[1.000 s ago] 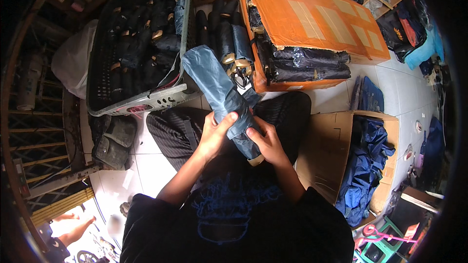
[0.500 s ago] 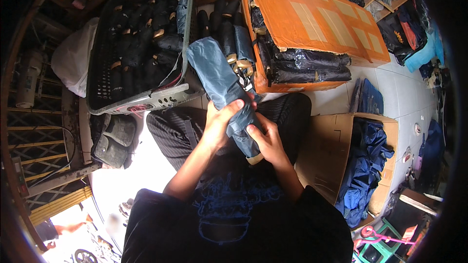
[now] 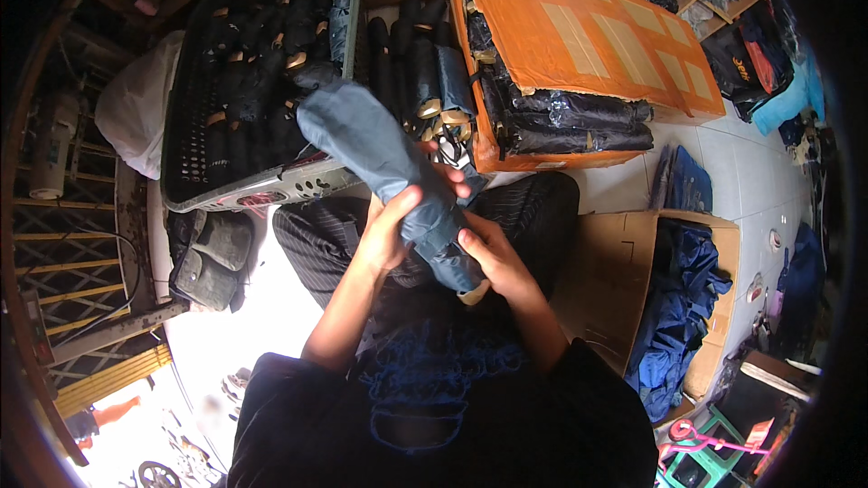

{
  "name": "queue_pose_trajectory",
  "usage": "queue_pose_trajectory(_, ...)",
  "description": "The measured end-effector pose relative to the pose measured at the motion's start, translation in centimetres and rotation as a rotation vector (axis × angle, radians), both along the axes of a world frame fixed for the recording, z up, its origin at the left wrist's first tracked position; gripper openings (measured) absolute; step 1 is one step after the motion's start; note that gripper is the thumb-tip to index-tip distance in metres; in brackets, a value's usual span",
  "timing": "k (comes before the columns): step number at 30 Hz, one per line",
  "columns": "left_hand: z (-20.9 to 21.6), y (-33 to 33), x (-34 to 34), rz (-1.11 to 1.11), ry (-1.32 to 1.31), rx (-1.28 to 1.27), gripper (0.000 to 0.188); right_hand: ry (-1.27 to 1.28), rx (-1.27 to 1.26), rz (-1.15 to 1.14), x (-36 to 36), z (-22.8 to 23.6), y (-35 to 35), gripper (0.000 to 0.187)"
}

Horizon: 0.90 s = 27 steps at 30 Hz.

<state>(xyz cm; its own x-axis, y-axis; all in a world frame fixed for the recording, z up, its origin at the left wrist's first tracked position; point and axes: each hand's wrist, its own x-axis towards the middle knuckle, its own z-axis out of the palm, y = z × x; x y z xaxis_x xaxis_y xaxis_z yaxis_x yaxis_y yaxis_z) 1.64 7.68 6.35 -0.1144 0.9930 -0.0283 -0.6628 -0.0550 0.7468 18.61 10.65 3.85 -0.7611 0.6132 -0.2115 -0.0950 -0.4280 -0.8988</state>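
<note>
A folded umbrella [image 3: 380,154] in blue-grey fabric, with a tan end toward my lap, lies slantwise between my hands. My left hand [image 3: 391,228] is wrapped round its middle, the thumb on top and fingertips showing on the far side. Nearer the tan end, my right hand [image 3: 495,258] grips it with the thumb pressed on the fabric. Its rounded far end points up and left, over the rim of a dark plastic basket [image 3: 307,179]. Inside that basket lie several similar black bundles [image 3: 249,99] with tan ends.
Beyond my hands, more black and blue bundles [image 3: 425,72] stand beside an orange carton [image 3: 579,27] holding plastic-wrapped black packs. An open cardboard box [image 3: 601,280] with dark blue fabric [image 3: 674,325] is at right. Grey slippers [image 3: 212,258] lie at left, below the basket.
The umbrella's far end has swung left and nearer the basket. My left hand has shifted slightly left with it, while my right hand keeps its grip near the tan end.
</note>
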Motion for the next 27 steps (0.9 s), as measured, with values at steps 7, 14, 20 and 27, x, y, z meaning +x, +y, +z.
queue_pose_trajectory(7,1.4,0.6,0.7,0.155,-0.031,-0.114,0.044,-0.014,-0.295,-0.008,-0.1,-0.6,-1.8,0.047)
queue_pose_trajectory(14,0.3,-0.9,3.1,0.124,-0.043,0.004,0.047,-0.008,-0.052,-0.3,-0.6,-1.9,-3.1,0.036)
queue_pose_trajectory(20,-0.3,-1.4,3.7,0.076,-0.085,-0.032,0.044,-0.022,-0.015,-0.377,-1.5,0.0,-2.7,0.044)
queue_pose_trajectory(27,-2.0,-1.6,3.3,0.027,-0.018,-0.032,0.047,-0.05,-0.053,-0.365,-2.0,1.1,-2.9,0.053)
